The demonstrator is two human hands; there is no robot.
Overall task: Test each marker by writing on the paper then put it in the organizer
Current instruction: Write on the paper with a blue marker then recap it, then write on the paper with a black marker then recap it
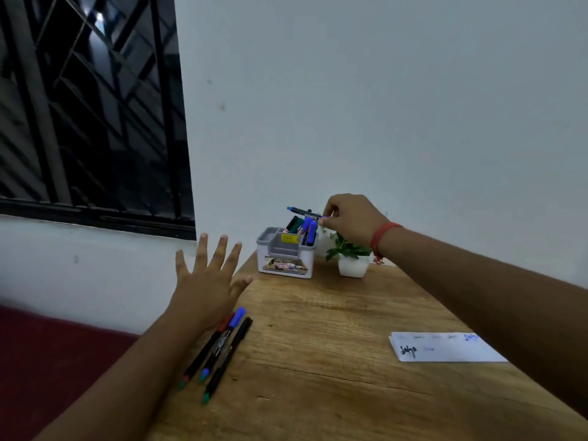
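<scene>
My right hand [351, 222] pinches a dark marker with a blue end [302, 211], held level just above the white and grey organizer [284, 261] at the table's far edge. Several markers [304, 227] stand inside the organizer. My left hand [208, 281] hovers with fingers spread over the table's left edge, holding nothing. Below it, three markers [222, 348] lie side by side on the wood. A white paper [445, 348] with handwritten marks lies at the right, partly hidden by my right forearm.
A small plant in a white pot [351, 261] stands right of the organizer, under my right wrist. The wooden table [318, 361] meets a pale wall behind. A barred dark window [89, 106] is at upper left, dark red floor [47, 361] below.
</scene>
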